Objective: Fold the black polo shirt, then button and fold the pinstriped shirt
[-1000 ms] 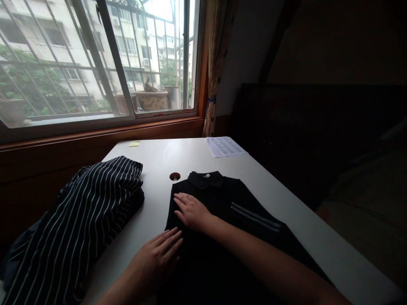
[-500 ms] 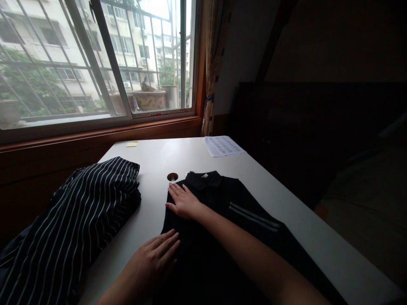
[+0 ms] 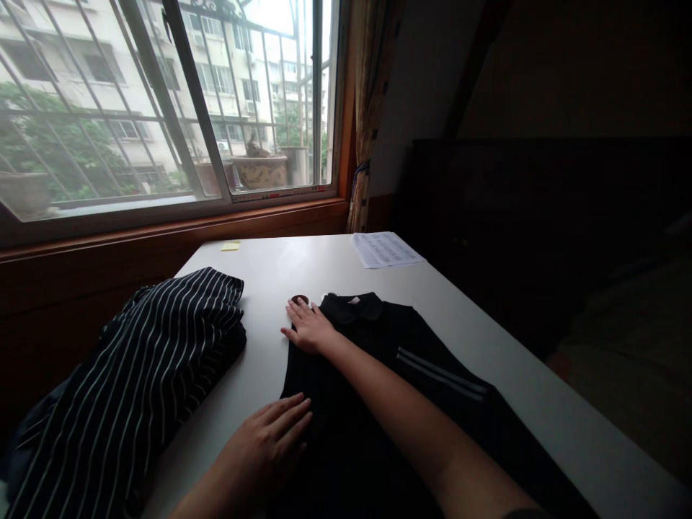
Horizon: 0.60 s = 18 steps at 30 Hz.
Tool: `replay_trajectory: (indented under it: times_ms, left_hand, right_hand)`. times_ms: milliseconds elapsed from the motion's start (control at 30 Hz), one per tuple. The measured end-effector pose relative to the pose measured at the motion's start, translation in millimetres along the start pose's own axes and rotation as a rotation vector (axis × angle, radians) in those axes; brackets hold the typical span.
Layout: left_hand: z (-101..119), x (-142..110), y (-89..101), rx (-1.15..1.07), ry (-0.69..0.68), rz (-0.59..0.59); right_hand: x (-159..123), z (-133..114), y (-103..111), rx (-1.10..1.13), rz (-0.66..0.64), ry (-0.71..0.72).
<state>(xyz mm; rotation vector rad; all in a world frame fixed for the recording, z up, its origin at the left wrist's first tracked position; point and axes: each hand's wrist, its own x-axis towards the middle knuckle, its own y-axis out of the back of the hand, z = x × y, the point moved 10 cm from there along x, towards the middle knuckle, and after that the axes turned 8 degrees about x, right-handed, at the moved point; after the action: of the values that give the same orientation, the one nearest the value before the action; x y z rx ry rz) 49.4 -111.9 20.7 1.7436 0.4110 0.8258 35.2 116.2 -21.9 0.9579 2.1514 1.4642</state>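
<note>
- The black shirt (image 3: 346, 454) lies spread on the tabletop (image 3: 465, 324), its collar (image 3: 373, 308) pointing away from you; a striped garment (image 3: 140, 382) lies heaped to its left.
- Your right hand (image 3: 311, 330) rests palm-down at the shirt's left shoulder, thumb apart and fingers slightly spread, their tips beside the round hole (image 3: 300, 298).
- Your left hand (image 3: 264, 440) lies along the near left edge, fingers loosely together; you pinch no visible fold, though the palms' undersides are hidden.
- The cloth is probably light, soft and limp: it should drape, wrinkle and slide easily on the smooth surface, with little risk of breakage.
- The collar is likely the stiffest part; shoulder corners or side edges offer you the surest hold, pinched through every layer and supported at two separated points.
</note>
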Motion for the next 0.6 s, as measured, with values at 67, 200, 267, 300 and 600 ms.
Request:
replay_trajectory:
  times_ms: [67, 200, 267, 300, 600]
  left_hand:
    - [-0.6, -0.6, 0.0, -0.015, 0.011, 0.005]
    - [-1.1, -1.1, -1.4, -0.045, 0.028, -0.008]
    - [-1.3, -1.2, -1.9, -0.061, 0.032, -0.019]
    - [-1.7, -1.3, -1.9, -0.071, 0.037, -0.023]
    - [-6.3, 0.3, 3.7, -0.147, 0.053, -0.024]
  right_hand:
    - [5.4, 2.4, 1.7, -0.005, 0.008, -0.01]
    - [16.3, 7.7, 4.2, -0.011, 0.024, -0.025]
    - [22.2, 11.0, 4.9, -0.015, 0.034, -0.032]
    - [25.0, 12.5, 5.5, -0.017, 0.041, -0.035]
    - [35.9, 10.7, 32.0, -0.019, 0.253, 0.002]
